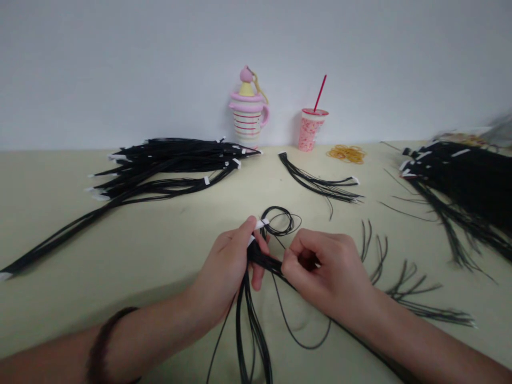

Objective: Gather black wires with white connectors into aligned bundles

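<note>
My left hand point(236, 256) is closed around a bundle of thin black wires point(256, 330) with white end connectors. Some of the wires hang down below the palm, and others run right under my other hand. A small coil of black wire point(280, 213) sticks out beyond my left fingertips, beside a white connector point(262, 223). My right hand point(324, 261) is pinched with thumb against forefinger, right beside the bundle; a thin wire leads to its fingertips. A single loose wire point(306, 348) loops down between the hands.
A pile of black wire bundles point(168, 160) lies at the back left, a larger one point(472, 181) at the right. A short bundle point(316, 184) rests behind my hands. Near the wall stand a pink-lidded mug point(247, 125), a cup with straw point(310, 130) and yellow rubber bands point(347, 154).
</note>
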